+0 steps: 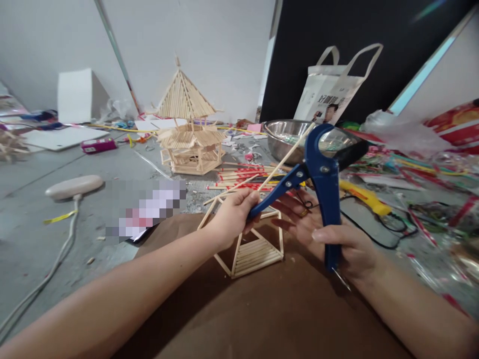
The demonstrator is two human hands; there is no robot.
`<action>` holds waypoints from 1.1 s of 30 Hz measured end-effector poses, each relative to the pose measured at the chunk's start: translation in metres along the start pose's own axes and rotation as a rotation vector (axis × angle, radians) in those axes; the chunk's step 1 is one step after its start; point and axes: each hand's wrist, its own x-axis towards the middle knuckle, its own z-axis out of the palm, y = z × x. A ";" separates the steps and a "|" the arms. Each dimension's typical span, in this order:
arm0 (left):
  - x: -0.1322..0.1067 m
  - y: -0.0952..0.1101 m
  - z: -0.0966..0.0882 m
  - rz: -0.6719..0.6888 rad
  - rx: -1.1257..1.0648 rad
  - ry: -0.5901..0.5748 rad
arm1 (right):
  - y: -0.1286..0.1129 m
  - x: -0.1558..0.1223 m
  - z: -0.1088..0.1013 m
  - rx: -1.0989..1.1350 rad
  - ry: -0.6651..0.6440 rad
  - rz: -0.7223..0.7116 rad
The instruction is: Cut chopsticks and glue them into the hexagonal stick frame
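My left hand [234,214] is closed around a thin wooden stick [288,155] that slants up to the right, into the jaws of a blue cutter [322,172]. My right hand [337,239] holds the cutter: the palm cradles one blue handle, the thumb lies across it, and the fingers spread behind the other handle. Below both hands a hexagonal frame of wooden sticks [254,252] lies on brown paper [262,309].
A finished stick pagoda [189,124] stands further back on the grey table. Loose chopsticks in red wrappers [243,177], a metal bowl [284,139], a tote bag [333,94], a yellow tool [364,197] and plastic litter crowd the right. A white cable [56,259] runs at left.
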 end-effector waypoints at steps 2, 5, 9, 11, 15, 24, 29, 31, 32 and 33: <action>0.001 -0.002 0.000 0.011 0.035 -0.004 | 0.000 -0.001 0.001 0.121 -0.102 0.020; 0.000 -0.001 0.001 0.005 0.086 -0.005 | -0.002 -0.003 0.001 0.209 -0.167 0.047; -0.002 0.003 0.005 -0.043 0.079 0.019 | -0.009 -0.005 0.003 0.210 -0.219 0.055; -0.003 0.002 0.006 -0.064 0.060 0.030 | -0.010 -0.004 0.004 0.212 -0.201 0.037; -0.006 -0.003 0.011 -0.100 0.078 -0.031 | -0.007 -0.003 0.007 0.212 -0.101 -0.017; -0.002 -0.001 0.002 0.045 0.334 0.041 | -0.012 0.001 -0.003 0.259 -0.037 -0.061; 0.012 0.005 -0.024 0.260 0.348 0.225 | 0.011 0.024 -0.023 -0.218 0.245 -0.128; 0.013 0.007 -0.025 0.280 0.347 0.220 | 0.020 0.031 -0.028 -0.468 0.322 -0.142; 0.012 0.007 -0.024 0.287 0.359 0.210 | 0.024 0.034 -0.029 -0.577 0.335 -0.158; 0.010 0.008 -0.022 0.297 0.377 0.198 | 0.027 0.035 -0.030 -0.674 0.334 -0.180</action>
